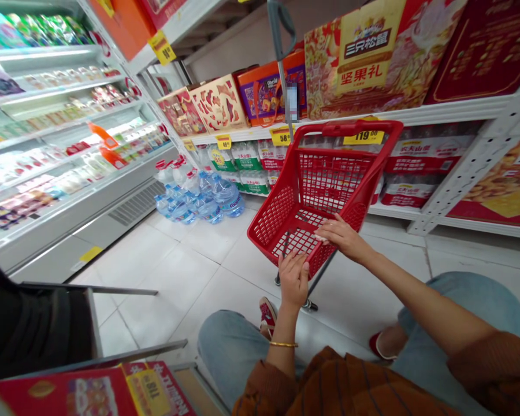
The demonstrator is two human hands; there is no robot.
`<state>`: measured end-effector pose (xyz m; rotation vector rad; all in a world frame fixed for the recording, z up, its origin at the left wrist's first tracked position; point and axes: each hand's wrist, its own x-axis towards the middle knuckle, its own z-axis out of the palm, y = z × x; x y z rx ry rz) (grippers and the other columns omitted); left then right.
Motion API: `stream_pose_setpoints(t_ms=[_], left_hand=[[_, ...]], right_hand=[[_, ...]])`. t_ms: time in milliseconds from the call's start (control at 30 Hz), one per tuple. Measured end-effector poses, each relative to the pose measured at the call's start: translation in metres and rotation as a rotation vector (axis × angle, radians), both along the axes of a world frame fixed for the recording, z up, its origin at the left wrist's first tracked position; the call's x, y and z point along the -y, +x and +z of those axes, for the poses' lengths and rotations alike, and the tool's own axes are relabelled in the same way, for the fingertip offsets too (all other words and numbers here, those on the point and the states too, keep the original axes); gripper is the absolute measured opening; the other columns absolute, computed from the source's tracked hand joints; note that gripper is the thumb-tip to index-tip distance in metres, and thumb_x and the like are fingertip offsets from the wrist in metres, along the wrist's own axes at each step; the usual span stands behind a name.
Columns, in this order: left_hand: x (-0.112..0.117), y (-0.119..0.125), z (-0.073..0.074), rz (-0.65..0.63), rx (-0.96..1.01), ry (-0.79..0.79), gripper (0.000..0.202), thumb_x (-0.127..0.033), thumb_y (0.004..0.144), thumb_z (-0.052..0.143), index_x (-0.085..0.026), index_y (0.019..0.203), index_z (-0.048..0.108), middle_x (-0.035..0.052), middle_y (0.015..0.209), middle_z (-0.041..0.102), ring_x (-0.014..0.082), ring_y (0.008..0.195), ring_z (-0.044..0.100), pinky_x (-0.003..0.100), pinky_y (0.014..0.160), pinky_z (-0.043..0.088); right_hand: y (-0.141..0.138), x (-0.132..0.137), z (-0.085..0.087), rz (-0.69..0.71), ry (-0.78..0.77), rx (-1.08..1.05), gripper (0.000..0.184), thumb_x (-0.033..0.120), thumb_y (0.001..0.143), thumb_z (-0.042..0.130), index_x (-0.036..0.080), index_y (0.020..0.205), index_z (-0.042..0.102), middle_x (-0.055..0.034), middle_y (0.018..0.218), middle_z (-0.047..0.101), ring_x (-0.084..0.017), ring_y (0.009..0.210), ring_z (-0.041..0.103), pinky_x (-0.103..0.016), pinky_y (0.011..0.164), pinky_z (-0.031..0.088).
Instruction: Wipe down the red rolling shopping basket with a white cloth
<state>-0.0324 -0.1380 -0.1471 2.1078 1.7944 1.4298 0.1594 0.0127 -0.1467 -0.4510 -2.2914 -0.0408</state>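
Observation:
A small red plastic shopping cart (274,234) stands right in front of my knees, its basket tilted toward me and nothing lying in it. My left hand (293,280) is at the near rim, fingers curled over the edge. A little to the right, my right hand (340,236) lies over the same near end. Under its fingertips shows a small crumpled white cloth (320,236), perhaps a wipe, pressed against the rim. The cart's red handle (346,128) is on the far side.
Shelves with gift boxes (364,63) and packed water bottles (420,156) stand close behind the cart. Large water bottles (199,196) sit on the floor to the left. Beyond is an open cooler (125,202). A red box (69,393) is at lower left.

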Motion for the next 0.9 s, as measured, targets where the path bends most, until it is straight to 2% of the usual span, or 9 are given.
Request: stream_pose_setpoints(t_ms=[100,267,367,467,633,900], left_hand=[[0.0,0.001,0.0,0.008,0.014,-0.005,0.028,-0.025,0.097,0.042,-0.02,0.111,0.067,0.0074,0.111,0.072,0.0226,0.118,0.057,0.053,0.112,0.026],[0.001,0.001,-0.001,0.003,0.006,-0.007,0.029,-0.023,0.097,0.041,-0.021,0.11,0.066,0.0067,0.111,0.072,0.0225,0.119,0.056,0.053,0.112,0.025],[0.001,0.0,0.0,0.001,-0.013,-0.008,0.029,-0.022,0.097,0.041,-0.021,0.102,0.069,0.0062,0.11,0.072,0.0228,0.12,0.055,0.053,0.112,0.025],[0.001,-0.003,0.001,-0.01,-0.016,-0.013,0.03,-0.022,0.096,0.041,-0.023,0.099,0.07,0.0053,0.109,0.073,0.0227,0.12,0.055,0.053,0.112,0.025],[0.0,-0.007,0.003,-0.027,-0.017,-0.016,0.029,-0.025,0.097,0.042,-0.022,0.109,0.068,0.0065,0.11,0.072,0.0224,0.119,0.057,0.052,0.111,0.027],[-0.003,-0.011,0.003,-0.015,0.001,-0.005,0.031,-0.029,0.097,0.04,-0.022,0.106,0.07,0.0067,0.105,0.074,0.0218,0.115,0.059,0.05,0.111,0.028]], right_hand=[[-0.004,0.006,0.006,-0.007,-0.044,-0.025,0.03,0.029,0.097,0.048,0.025,0.123,0.06,-0.0073,0.112,0.07,-0.02,0.118,0.055,-0.056,0.111,0.032],[-0.028,0.045,0.009,0.053,-0.033,0.001,0.031,0.027,0.097,0.048,0.021,0.124,0.06,-0.0089,0.11,0.069,-0.019,0.113,0.056,-0.053,0.111,0.035],[-0.037,0.058,0.006,0.064,-0.007,0.039,0.032,0.024,0.096,0.047,0.02,0.126,0.059,-0.0085,0.111,0.069,-0.018,0.113,0.056,-0.049,0.11,0.038],[-0.036,0.055,0.008,0.085,0.05,0.075,0.031,0.021,0.097,0.045,0.02,0.124,0.06,-0.0063,0.109,0.069,-0.017,0.109,0.057,-0.048,0.112,0.036],[-0.029,0.04,0.012,0.134,0.105,0.113,0.033,0.019,0.098,0.04,0.022,0.126,0.058,-0.0052,0.108,0.07,-0.015,0.108,0.058,-0.049,0.114,0.032],[-0.012,0.009,0.0,0.03,0.031,0.063,0.033,0.023,0.099,0.039,0.023,0.126,0.059,-0.0063,0.114,0.068,-0.017,0.12,0.053,-0.053,0.115,0.028]])
